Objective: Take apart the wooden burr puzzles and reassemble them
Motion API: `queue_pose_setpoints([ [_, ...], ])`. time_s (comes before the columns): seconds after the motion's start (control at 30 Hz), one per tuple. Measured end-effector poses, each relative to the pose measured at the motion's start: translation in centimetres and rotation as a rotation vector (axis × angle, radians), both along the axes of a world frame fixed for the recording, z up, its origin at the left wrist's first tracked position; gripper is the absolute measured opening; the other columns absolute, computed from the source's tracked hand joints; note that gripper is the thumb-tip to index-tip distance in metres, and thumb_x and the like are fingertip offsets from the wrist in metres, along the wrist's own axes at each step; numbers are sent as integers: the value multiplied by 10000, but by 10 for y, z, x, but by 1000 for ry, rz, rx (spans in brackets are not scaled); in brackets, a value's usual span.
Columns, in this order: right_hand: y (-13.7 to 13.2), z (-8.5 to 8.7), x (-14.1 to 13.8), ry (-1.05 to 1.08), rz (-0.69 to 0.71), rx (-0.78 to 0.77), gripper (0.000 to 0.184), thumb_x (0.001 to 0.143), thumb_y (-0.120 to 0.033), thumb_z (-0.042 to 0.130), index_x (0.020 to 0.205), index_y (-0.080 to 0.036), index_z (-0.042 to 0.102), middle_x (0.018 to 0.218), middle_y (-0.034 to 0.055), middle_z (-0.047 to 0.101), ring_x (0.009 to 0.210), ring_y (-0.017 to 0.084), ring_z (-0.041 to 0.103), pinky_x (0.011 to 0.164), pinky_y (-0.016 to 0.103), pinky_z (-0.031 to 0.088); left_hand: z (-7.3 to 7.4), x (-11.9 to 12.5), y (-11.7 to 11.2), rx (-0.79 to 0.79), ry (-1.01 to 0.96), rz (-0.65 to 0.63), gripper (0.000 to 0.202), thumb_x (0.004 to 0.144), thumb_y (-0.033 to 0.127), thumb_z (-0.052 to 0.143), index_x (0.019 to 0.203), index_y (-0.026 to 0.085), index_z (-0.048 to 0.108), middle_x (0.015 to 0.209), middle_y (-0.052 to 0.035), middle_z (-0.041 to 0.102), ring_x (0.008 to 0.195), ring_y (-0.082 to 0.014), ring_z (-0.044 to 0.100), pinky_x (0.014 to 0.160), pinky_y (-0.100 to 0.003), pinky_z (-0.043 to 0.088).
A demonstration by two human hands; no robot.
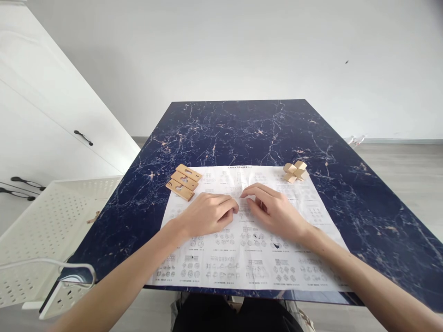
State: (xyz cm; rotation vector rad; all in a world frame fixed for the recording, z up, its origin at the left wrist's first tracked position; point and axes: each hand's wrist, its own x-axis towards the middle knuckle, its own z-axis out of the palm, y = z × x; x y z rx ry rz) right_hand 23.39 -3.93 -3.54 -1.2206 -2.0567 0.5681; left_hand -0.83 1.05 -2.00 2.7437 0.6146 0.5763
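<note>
A white instruction sheet (221,258) printed with rows of small line drawings lies on the table, and both hands rest over its middle. My left hand (212,213) is curled loosely, fingers together, with nothing seen in it. Facing it, my right hand (272,207) bends its fingers over the paper, thumb apart from them, holding nothing. Beyond my left hand, three flat wooden pieces (184,182) with cut-out slots and marked numbers overlap at the sheet's upper left. An interlocking wooden burr puzzle (295,171) sits assembled at the upper right corner.
The dark blue marbled table (228,133) reaches toward a white wall (235,50). At left stands a white perforated basket (51,226) with a small wooden piece (93,217) in it, beside a white cabinet (51,101). A white cable (44,263) crosses the basket's near end.
</note>
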Motion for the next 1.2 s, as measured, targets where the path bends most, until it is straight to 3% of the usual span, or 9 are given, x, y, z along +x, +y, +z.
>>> queue_pose_setpoints([
  [0.2, 3, 1, 1, 55, -186, 77, 146, 1071, -200, 509, 1138, -229, 635, 1258, 124, 685, 704, 164, 664, 620, 358, 583, -2, 0, 0, 57, -35, -9, 247, 992, 59, 501, 959, 152, 727, 847, -16, 803, 545, -99, 634, 531, -260, 457],
  [0.33, 5, 4, 3, 122, -369, 100, 151, 1047, -230, 550, 1181, -247, 617, 1530, 183, 491, 794, 172, 696, 611, 371, 630, 0, 1, 0, 59, -36, -13, 247, 986, 55, 500, 949, 150, 725, 848, -14, 802, 537, -93, 632, 515, -253, 451],
  [0.4, 6, 5, 4, 139, -430, 98, 187, 1027, -230, 566, 1208, -257, 607, 1635, 195, 381, 931, 220, 725, 604, 368, 644, -1, 1, 1, 57, -38, -15, 245, 984, 55, 502, 952, 148, 727, 848, -13, 803, 535, -92, 631, 517, -253, 454],
  [0.5, 7, 4, 7, 153, -475, 81, 284, 1002, -237, 584, 1285, -267, 573, 1703, 192, 275, 1133, 292, 726, 622, 373, 670, -2, 0, 1, 52, -38, -18, 248, 982, 54, 500, 958, 148, 729, 851, -12, 805, 530, -88, 627, 517, -250, 453],
  [0.63, 9, 0, 9, 180, -503, 32, 378, 1005, -290, 591, 1376, -263, 522, 1733, 203, 199, 1176, 309, 735, 665, 400, 703, -2, 0, 1, 41, -33, -17, 249, 985, 57, 499, 961, 150, 729, 844, -12, 804, 534, -91, 630, 527, -250, 459],
  [0.9, 11, -6, 11, 225, -524, -20, 451, 991, -315, 606, 1419, -251, 477, 1741, 224, 145, 1330, 356, 664, 733, 433, 720, 0, 1, 1, 50, -43, -22, 255, 989, 55, 490, 945, 146, 724, 837, -16, 807, 525, -89, 621, 512, -248, 448],
  [1.2, 14, -1, 13, 246, -557, -45, 374, 948, -273, 616, 1283, -254, 451, 1551, 219, 332, 1325, 356, 634, 755, 436, 703, -1, 0, 2, 39, -42, -24, 253, 995, 60, 491, 958, 147, 725, 841, -17, 810, 523, -89, 616, 502, -245, 434],
])
